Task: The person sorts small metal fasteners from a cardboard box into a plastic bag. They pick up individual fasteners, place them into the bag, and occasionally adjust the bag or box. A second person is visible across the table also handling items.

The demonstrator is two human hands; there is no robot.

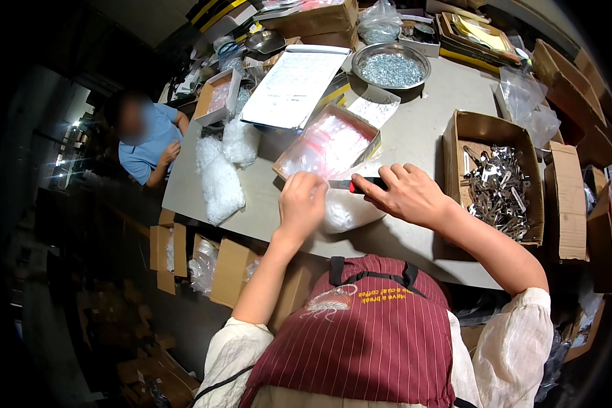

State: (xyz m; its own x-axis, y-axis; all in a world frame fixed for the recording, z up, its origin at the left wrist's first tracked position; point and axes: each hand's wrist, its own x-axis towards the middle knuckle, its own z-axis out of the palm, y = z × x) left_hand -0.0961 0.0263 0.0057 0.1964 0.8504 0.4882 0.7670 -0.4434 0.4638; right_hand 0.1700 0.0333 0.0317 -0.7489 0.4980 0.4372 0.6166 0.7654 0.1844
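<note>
My right hand (408, 194) is wrapped round a utility knife (355, 185) with a black and red handle. Its flat silver blade points left, toward my other hand. Fingers drawn together and slightly blurred, my left hand (300, 207) pinches the upper left edge of a clear plastic bag (347, 212) filled with small white pieces. The bag lies at the table's near side, below both hands; its top is partly hidden by the knife and my fingers. Just beyond them sits an open cardboard box (376, 145) of clear zip bags (326, 139) with pink edges.
On the right, a cardboard box (455, 129) holds many metal clips (500, 187). A steel bowl (425, 68) of small shiny parts and a clipboard with papers (296, 85) lie farther back. White-filled bags (221, 183) stand left. A person in blue (153, 139) sits beyond the left edge.
</note>
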